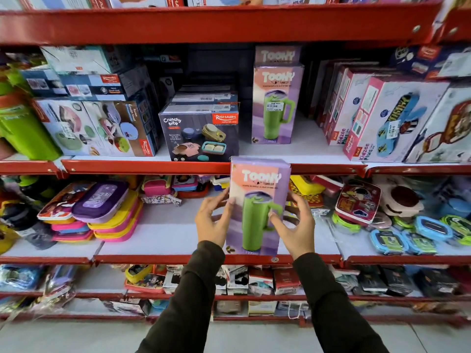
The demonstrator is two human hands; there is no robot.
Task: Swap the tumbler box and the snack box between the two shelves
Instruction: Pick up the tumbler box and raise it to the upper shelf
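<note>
Head view: tumbler box [257,207], upright at the front edge of the lower shelf [165,238], between 2 hands. Left hand [212,222] spread, fingertips on the box's left edge. Right hand [295,225] spread, fingertips on its right front face; grip or mere touch cannot be told. Snack box [200,133] on the upper shelf [305,146], above-left of the hands, untouched, beside 1 more tumbler box [276,103].

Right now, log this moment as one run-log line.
stage: placing | tumbler box upright on lower shelf | left hand, right hand flank it | snack box upper shelf
</note>
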